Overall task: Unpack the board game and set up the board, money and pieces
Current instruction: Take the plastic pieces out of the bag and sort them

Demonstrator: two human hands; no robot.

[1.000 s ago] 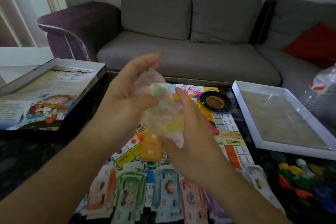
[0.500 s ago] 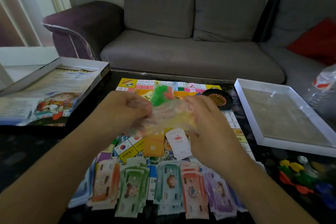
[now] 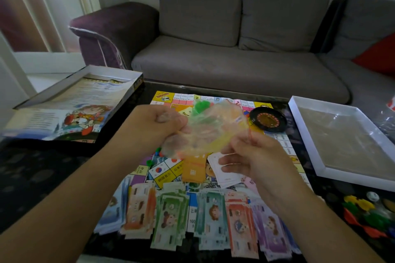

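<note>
A: sofa (image 3: pixel 235 70) is grey with a purple arm, red cushion (image 3: pixel 380 55) on it.
B: yep, and the money (image 3: pixel 192 215) goes blue, orange, green, teal, red, purple. Black roulette wheel (image 3: pixel 267 120) too.

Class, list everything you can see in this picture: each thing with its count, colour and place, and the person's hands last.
game board: one, multicoloured, flat on the dark table
play money: several stacks, blue, orange, green, teal, red, purple, along the board's near edge
orange cards: one stack, on the board
white cards: one stack, beside the orange ones
roulette wheel: one, black, board's far right
box lid: one, printed, left
box tray: one, white, right
loose pieces: several, mixed colours, right of the money
sofa: one, grey
plastic bag: one, clear, coloured pieces inside, above the board
left hand: grips the bag
right hand: pinches the bag
</note>
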